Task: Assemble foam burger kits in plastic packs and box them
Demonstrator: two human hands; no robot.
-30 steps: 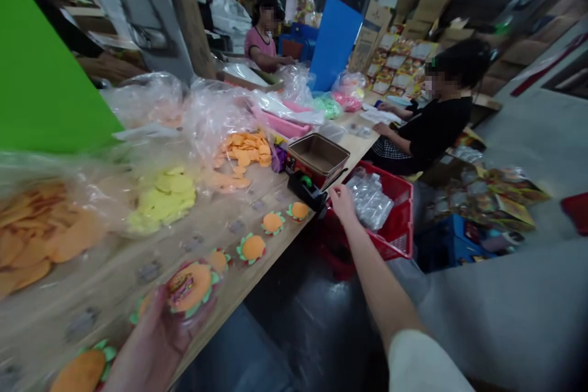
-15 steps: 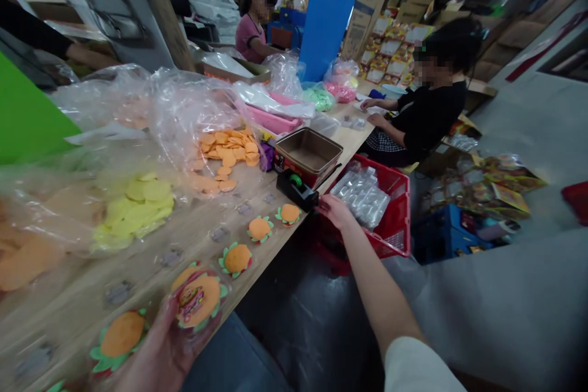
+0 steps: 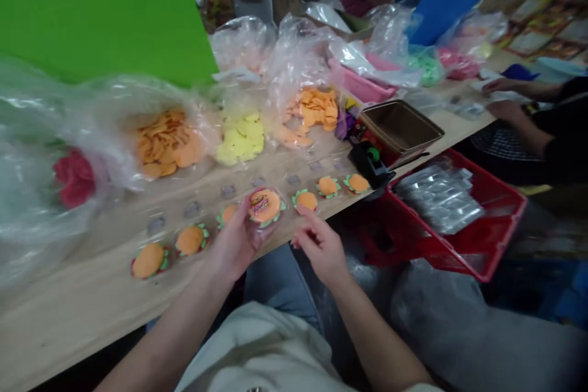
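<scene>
My left hand [image 3: 239,245] is wrapped round a toy burger in a clear plastic case [image 3: 266,207], with a printed picture on its face, just above the table edge. To its right, my right hand [image 3: 319,245] has its fingers curled together near another toy burger [image 3: 305,201]. Whatever its fingertips hold, if anything, is too small to make out. More orange toy burgers with green frills, such as one at the left [image 3: 150,260], lie in a row along the table. A black tape dispenser [image 3: 371,162] with a green core stands at the row's right end.
A brown square tin [image 3: 399,125] stands behind the dispenser. Below the table edge is a red crate [image 3: 496,245] of clear plastic packs. Bags of orange pieces [image 3: 165,141], yellow pieces [image 3: 241,138] and red pieces [image 3: 76,177] line the back. A co-worker's hands [image 3: 505,101] are at far right.
My right hand has left the tape dispenser and come back beside my left hand, which still holds the cased toy burger. The view has turned left.
</scene>
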